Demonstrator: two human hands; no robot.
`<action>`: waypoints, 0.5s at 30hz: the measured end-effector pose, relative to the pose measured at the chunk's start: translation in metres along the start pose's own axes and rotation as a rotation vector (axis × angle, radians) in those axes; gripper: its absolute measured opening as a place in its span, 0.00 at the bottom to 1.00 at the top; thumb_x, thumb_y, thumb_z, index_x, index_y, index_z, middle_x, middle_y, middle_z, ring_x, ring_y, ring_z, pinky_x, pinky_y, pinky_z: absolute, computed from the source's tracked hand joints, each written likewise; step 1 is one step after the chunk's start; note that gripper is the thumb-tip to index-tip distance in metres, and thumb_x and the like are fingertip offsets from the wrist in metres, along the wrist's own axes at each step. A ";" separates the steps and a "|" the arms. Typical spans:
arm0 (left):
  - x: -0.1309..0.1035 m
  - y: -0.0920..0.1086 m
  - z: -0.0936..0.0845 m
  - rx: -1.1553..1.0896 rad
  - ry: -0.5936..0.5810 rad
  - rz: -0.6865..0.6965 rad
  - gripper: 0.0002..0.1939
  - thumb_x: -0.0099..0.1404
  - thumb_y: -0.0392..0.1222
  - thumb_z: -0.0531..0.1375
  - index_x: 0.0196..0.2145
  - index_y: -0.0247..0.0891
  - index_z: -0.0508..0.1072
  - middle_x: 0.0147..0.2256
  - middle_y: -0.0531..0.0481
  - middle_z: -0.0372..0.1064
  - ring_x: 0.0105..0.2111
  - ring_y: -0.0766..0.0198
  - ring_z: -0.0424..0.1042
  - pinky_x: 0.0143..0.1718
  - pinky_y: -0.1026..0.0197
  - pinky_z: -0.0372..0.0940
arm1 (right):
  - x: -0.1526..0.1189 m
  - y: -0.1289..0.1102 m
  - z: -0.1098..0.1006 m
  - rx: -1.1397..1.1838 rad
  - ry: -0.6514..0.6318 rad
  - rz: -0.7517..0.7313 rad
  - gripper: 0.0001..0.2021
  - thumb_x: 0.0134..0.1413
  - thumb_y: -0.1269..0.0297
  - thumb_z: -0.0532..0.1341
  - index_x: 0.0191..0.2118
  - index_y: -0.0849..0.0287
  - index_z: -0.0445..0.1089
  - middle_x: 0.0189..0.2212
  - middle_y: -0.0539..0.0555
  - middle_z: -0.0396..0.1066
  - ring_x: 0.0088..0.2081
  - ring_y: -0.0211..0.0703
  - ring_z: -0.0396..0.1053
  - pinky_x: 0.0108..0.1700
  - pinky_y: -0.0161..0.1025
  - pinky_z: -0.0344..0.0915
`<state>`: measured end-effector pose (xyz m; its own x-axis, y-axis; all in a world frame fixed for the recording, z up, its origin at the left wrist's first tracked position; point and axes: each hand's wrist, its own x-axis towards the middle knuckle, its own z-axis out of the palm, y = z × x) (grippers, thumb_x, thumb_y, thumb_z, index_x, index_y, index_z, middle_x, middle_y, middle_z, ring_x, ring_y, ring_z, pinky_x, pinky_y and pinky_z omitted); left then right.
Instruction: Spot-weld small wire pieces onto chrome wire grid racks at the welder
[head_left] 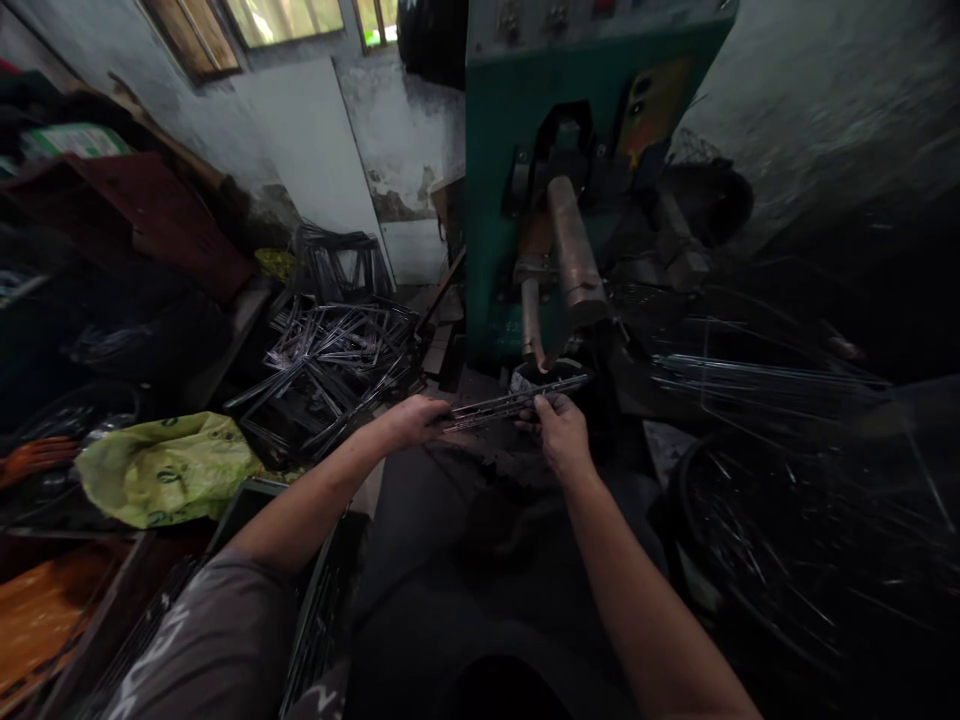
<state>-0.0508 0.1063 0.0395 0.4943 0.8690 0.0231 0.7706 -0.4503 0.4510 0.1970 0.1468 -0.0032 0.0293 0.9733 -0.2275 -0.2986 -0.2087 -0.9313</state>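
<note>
A narrow metal wire frame (495, 406) is stretched between my two hands, slightly higher at its right end. My left hand (417, 420) is closed around its left end. Towards the other end, my right hand (559, 428) pinches the frame between thumb and fingers. Just behind the frame are the copper-coloured electrode arms (576, 255) of a green machine (495, 200). The lower arm's tip (541, 360) is close to the frame; whether they touch I cannot tell.
On the left floor lies a heap of bent wire frames (330, 350). Nearer me is a yellow-green sack (169, 468). Long metal wires (765, 372) stretch out at the right, above a dark round tub (686, 500) holding thin metal pieces. A phone (651, 105) is on the machine's front.
</note>
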 end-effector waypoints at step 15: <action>0.014 -0.006 0.002 -0.075 0.017 -0.037 0.07 0.63 0.39 0.57 0.32 0.34 0.73 0.27 0.50 0.71 0.26 0.69 0.69 0.30 0.70 0.60 | 0.023 -0.003 -0.002 -0.056 -0.028 -0.059 0.24 0.33 0.47 0.68 0.30 0.61 0.63 0.23 0.47 0.64 0.24 0.36 0.65 0.24 0.38 0.71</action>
<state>-0.0477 0.1203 0.0354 0.4587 0.8884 0.0197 0.7554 -0.4015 0.5178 0.2004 0.1700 -0.0059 0.0188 0.9862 -0.1648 -0.2431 -0.1553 -0.9575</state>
